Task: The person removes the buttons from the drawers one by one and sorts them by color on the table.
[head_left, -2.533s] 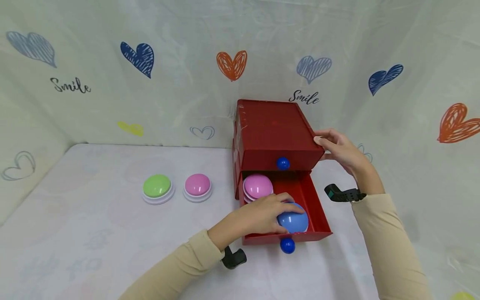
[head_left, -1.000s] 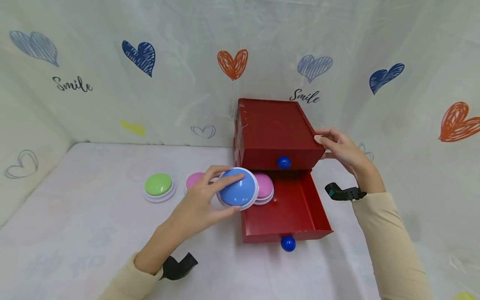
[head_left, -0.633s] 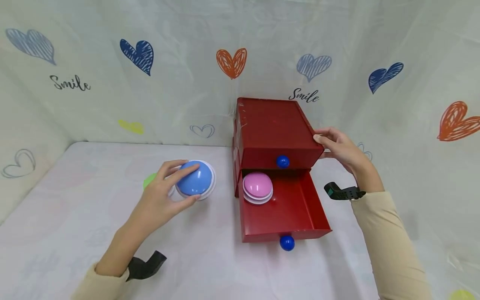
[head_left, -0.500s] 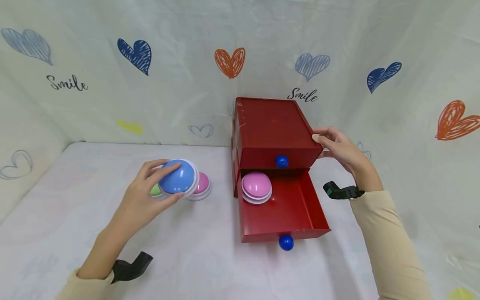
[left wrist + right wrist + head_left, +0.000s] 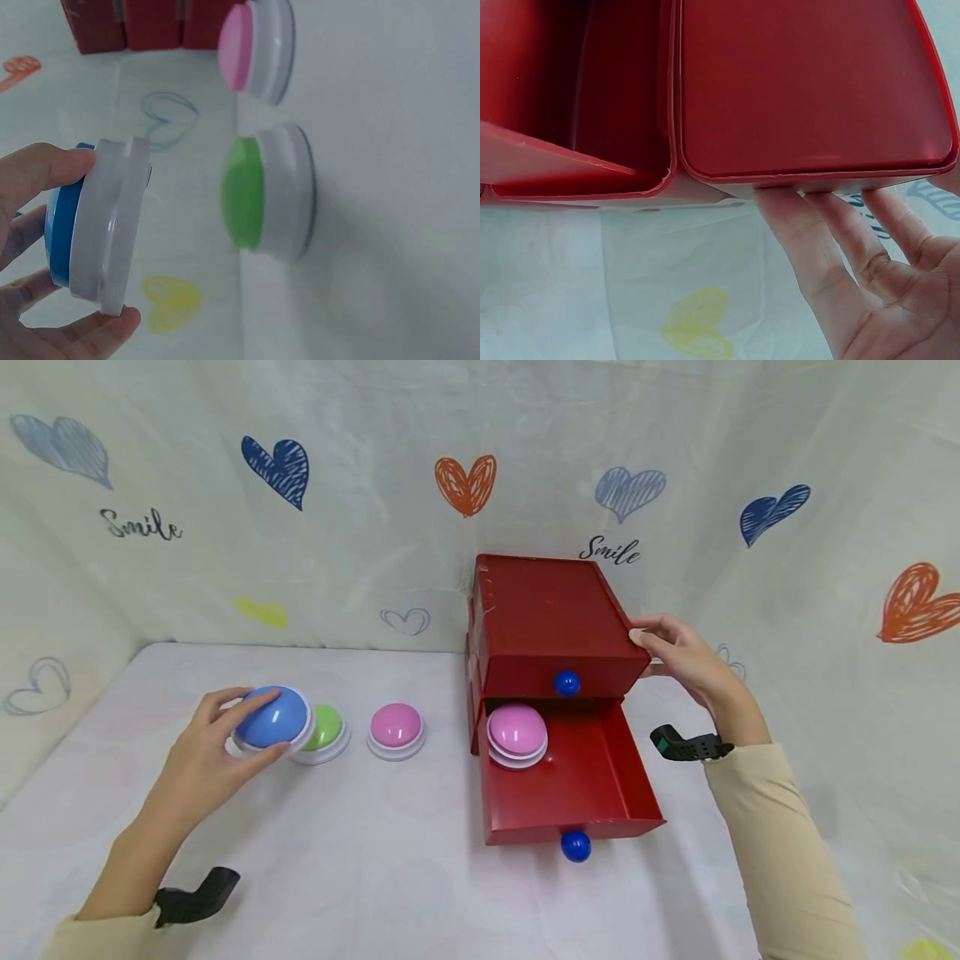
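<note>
My left hand (image 5: 202,752) holds a blue dome-topped buzzer button (image 5: 272,718) with a white base, thumb and fingers around its rim. In the left wrist view the blue button is raised, apart from the green buzzer button (image 5: 244,193) standing on the table. A pink buzzer button (image 5: 395,727) stands to its right. My right hand (image 5: 686,664) rests against the upper right side of a red drawer cabinet (image 5: 551,610); its fingers (image 5: 810,240) touch the side wall fairly straight. The lower drawer (image 5: 562,793) is pulled out, with another pink buzzer button (image 5: 517,731) at its back left.
The upper drawer's front (image 5: 525,677) with a blue knob (image 5: 567,683) is closed. A second blue knob (image 5: 576,846) juts from the lower drawer. A white cloth (image 5: 360,860) covers the table, and a curtain printed with hearts (image 5: 360,527) hangs behind.
My left hand has lifted the blue buzzer button out of the lower drawer and carried it left, past the pink one to the green one. The right hand stays at the cabinet.
</note>
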Demonstrator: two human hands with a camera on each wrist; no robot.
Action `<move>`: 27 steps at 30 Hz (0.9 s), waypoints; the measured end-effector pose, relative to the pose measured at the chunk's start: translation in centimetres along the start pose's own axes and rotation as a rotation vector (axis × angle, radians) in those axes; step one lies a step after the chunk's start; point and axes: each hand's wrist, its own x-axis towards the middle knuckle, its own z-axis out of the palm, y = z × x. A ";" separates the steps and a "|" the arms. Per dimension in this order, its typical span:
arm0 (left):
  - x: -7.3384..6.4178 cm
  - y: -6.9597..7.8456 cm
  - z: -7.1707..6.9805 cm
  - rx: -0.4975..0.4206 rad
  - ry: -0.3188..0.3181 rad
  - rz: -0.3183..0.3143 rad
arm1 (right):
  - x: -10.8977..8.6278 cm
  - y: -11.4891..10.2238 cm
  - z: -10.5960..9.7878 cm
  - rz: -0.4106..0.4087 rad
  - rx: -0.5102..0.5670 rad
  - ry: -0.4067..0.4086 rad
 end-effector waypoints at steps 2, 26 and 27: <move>-0.1 -0.7 -0.1 0.016 -0.022 -0.027 | 0.0 0.0 0.0 -0.003 0.000 -0.003; -0.5 -8.3 0.4 0.112 -0.177 -0.147 | 0.0 0.1 -0.1 -0.002 0.001 0.002; -0.4 -8.5 0.5 0.111 -0.185 -0.152 | 0.0 0.1 -0.1 -0.004 0.001 0.002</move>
